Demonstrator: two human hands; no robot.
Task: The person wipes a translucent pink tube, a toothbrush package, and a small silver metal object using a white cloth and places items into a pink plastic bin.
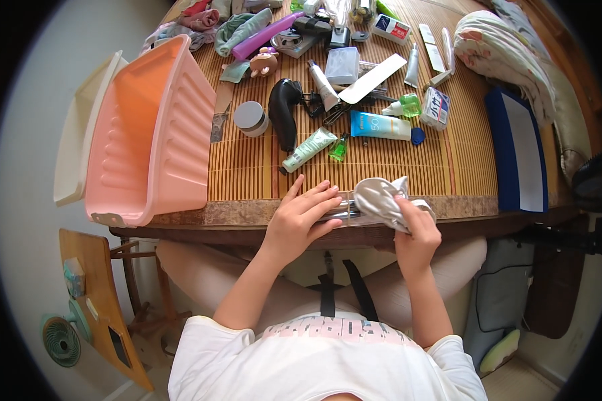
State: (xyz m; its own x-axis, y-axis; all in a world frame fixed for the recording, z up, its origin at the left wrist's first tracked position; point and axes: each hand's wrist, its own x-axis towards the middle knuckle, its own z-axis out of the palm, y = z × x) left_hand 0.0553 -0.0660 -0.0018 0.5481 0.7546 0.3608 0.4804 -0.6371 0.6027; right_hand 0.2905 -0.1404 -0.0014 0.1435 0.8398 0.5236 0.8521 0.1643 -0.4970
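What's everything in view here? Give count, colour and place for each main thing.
Table: one, brown, centre
Pale folded item: one, white, in right hand
Clear packet: one, transparent, under left hand
Bin: one, pink, table's left side
Jar: one, white, right of bin
Curved device: one, black, right of jar
Tubes: at least four, mixed, mid-table
Small bottles: two, green, mid-table
Cartons: two, mostly white, right of centre
Box: one, navy and pale, table's right side
Patterned cloth: one, whitish, far right
Green fan: one, green, lower left
Hands: two, bare, at near edge
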